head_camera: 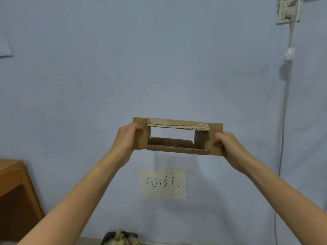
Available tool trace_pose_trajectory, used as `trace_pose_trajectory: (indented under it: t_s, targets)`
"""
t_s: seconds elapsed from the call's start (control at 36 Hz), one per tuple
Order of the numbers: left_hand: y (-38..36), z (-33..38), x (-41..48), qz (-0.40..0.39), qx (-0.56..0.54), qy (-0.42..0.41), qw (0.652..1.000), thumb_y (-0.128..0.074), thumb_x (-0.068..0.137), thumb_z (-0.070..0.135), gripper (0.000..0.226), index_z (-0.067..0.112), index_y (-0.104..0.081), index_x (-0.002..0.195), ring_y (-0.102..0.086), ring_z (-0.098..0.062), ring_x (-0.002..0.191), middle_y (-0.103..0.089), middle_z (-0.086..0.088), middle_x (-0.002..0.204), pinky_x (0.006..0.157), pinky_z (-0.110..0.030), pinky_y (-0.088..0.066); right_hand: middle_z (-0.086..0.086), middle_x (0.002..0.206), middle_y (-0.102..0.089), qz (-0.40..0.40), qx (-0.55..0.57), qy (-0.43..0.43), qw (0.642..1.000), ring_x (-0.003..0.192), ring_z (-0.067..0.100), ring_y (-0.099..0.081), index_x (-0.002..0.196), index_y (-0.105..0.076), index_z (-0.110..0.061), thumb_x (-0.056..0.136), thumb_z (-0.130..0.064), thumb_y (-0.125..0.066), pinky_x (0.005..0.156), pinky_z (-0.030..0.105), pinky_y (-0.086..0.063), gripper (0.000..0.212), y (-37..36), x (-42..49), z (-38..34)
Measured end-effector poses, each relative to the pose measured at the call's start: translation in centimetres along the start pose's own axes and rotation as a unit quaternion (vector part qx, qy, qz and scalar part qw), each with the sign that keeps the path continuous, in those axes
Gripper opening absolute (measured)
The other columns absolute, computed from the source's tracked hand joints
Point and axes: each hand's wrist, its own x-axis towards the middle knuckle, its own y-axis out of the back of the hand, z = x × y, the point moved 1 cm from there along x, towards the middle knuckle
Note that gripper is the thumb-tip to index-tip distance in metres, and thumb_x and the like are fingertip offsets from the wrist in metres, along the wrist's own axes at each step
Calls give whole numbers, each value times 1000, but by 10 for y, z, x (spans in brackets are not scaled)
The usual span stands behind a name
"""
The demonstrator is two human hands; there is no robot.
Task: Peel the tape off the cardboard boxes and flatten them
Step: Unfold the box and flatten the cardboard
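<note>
I hold a small brown cardboard box (201, 140) up in front of the blue wall, at arm's length. Both its ends are open, so I see straight through it to the wall. Its flaps are spread outward. My left hand (128, 138) grips the left side flap. My right hand (228, 147) grips the right side flap. The top and bottom flaps show their corrugated edges. No tape is visible on the box from here.
A paper sign (163, 184) with handwritten characters is stuck on the wall below the box. A wooden cabinet (16, 195) stands at the lower left. A dark bin (120, 238) with scraps sits on the floor below. A socket (288, 10) and cable (283, 121) run down the right.
</note>
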Motion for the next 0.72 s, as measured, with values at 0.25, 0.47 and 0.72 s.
trace_pose_trajectory:
  t_s: [0.25,0.47,0.72]
  targets:
    - [1,-20,7,-39,-28,16,999,-49,85,32,27,11,-61,97,-54,-24,83,-57,-12,95,71,-35,-43,7,78,-43,-25,25,-3,999,84,29,-35,81,-50,-12,67,-19,-47,72,37,-36,16,2,7,5]
    - [0,-47,15,-106,-93,112,984,-35,90,75,72,19,-68,120,-68,-26,104,-73,-5,113,93,-47,-54,-6,135,-61,-88,110,-40,989,121,31,-57,120,-70,-31,88,-77,-37,87,46,-52,65,4,16,20]
    - [-12,-151,28,-52,60,71,994,-74,82,51,58,35,-52,132,-66,-17,103,-63,-1,118,78,-29,-55,-15,132,-55,-69,-9,-52,996,113,3,-59,125,-58,-39,91,-46,-65,100,36,-49,36,-36,32,118]
